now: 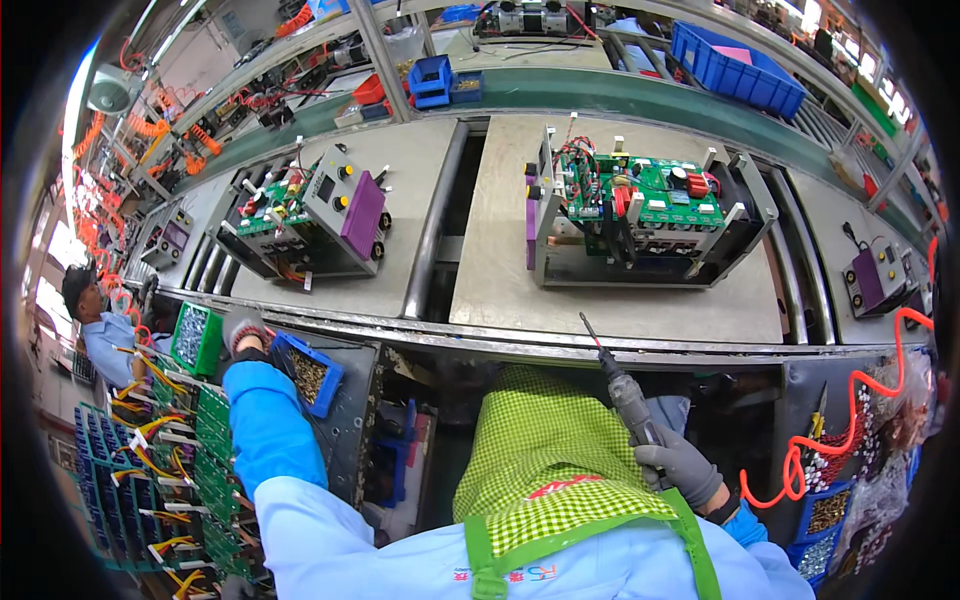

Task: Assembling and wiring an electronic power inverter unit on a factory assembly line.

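Right hand (682, 468), in a grey glove: fingers close around the handle of a dark power screwdriver (628, 400), near side, right of centre. Tool slants; its bit points far and slightly left, overlapping in view the near edge of the right pale board (620, 310). Contact there cannot be judged.

Left hand (246, 331), also gloved, blue sleeve (268, 420) on the forearm: placed on the left between a green bin (210, 345) of silver-coloured small parts and a blue bin (331, 388) of brass-coloured fasteners. Fingers mostly hidden; cannot tell whether the grip is wide, narrow or holding anything.

Right board, far of the screwdriver, carries an open metal chassis (740, 225): green circuit board (655, 207) on top, red and black wires at its left, purple panel (531, 235) on its left end. A second open chassis (300, 245) stands on the left board (395, 290), purple panel facing right. Metal rollers (430, 265) lie between the two boards.

Near left: upright green circuit boards (213, 430) with yellow and red leads. Near right: coiled red-orange hose (852, 420). Far right: large blue crate (740, 80). Another person (108, 345) in light blue is at far left.
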A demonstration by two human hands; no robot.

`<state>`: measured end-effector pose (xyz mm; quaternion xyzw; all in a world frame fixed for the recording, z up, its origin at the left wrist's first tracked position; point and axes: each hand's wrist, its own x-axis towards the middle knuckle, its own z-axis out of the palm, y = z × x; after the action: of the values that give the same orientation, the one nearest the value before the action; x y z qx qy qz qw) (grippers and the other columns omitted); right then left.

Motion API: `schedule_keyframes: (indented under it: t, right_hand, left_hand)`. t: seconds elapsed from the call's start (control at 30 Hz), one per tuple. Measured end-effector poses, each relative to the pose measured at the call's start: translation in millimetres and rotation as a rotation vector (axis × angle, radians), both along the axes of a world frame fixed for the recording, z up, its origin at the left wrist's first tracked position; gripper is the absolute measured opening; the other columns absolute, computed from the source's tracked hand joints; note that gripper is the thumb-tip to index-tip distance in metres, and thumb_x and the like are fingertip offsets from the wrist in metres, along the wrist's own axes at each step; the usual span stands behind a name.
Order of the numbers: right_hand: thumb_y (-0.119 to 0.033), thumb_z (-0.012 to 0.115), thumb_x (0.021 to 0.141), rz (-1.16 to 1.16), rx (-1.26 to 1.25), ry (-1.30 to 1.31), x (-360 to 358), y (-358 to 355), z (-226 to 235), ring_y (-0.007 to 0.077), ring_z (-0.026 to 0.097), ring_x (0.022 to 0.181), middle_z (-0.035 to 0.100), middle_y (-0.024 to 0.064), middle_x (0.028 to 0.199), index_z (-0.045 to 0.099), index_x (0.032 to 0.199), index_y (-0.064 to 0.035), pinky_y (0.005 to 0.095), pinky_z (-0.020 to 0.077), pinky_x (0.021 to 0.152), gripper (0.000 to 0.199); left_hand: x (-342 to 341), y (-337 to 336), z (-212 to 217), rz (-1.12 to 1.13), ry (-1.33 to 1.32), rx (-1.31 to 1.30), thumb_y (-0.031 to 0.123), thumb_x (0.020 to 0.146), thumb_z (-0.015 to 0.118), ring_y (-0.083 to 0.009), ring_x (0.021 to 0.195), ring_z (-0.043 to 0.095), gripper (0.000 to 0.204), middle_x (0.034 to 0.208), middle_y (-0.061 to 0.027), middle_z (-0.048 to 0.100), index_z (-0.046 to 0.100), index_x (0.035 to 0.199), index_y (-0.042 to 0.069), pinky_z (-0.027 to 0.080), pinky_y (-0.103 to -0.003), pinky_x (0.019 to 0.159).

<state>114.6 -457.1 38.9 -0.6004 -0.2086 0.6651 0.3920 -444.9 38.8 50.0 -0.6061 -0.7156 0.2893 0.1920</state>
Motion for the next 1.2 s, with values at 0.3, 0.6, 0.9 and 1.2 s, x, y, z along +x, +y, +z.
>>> schedule_keyframes:
  t: [0.3,0.6,0.9,1.2]
  right_hand:
    - [-0.025,0.064,0.086,0.081,0.126,-0.016,0.5,1.1,12.4,0.0075,0.046,0.050,0.051,-0.0006,0.064,0.051,0.107,-0.0055,0.0225,0.0346,0.045,0.031]
    - [-0.026,0.069,0.083,0.098,0.144,0.020,-2.1,-9.2,23.1,0.0066,0.048,0.053,0.051,-0.0007,0.072,0.047,0.122,-0.0034,0.0229,0.0387,0.047,0.051]
    - [-0.026,0.068,0.085,0.056,0.134,-0.109,0.7,-8.7,15.7,0.0062,0.050,0.054,0.051,-0.0001,0.073,0.047,0.123,-0.0033,0.0217,0.0399,0.046,0.049]
    - [-0.022,0.059,0.087,-0.101,0.016,0.405,-3.5,-6.2,2.3,0.0082,0.047,0.049,0.053,0.0024,0.073,0.051,0.110,-0.0044,0.0228,0.0369,0.043,0.031]
  left_hand:
    - [257.6,-161.5,76.9,-0.522,-1.897,-0.259,0.028,0.092,0.057,-0.0098,0.058,0.061,0.028,0.078,-0.0061,0.065,0.062,0.101,0.001,0.046,-0.021,0.051]
    - [408.1,-237.1,-16.2,0.505,-2.818,-1.101,0.023,0.098,0.053,-0.0037,0.046,0.039,0.024,0.072,0.0029,0.061,0.058,0.112,0.004,0.031,-0.019,0.045]
    - [421.6,-239.3,-33.9,0.635,-2.820,-1.164,0.025,0.099,0.053,-0.0041,0.046,0.038,0.025,0.070,0.0026,0.060,0.058,0.112,0.004,0.031,-0.019,0.045]
    - [438.0,-230.0,-45.1,0.233,-2.632,-1.000,0.023,0.096,0.052,-0.0048,0.052,0.044,0.028,0.070,0.0011,0.055,0.060,0.107,-0.002,0.033,-0.017,0.044]
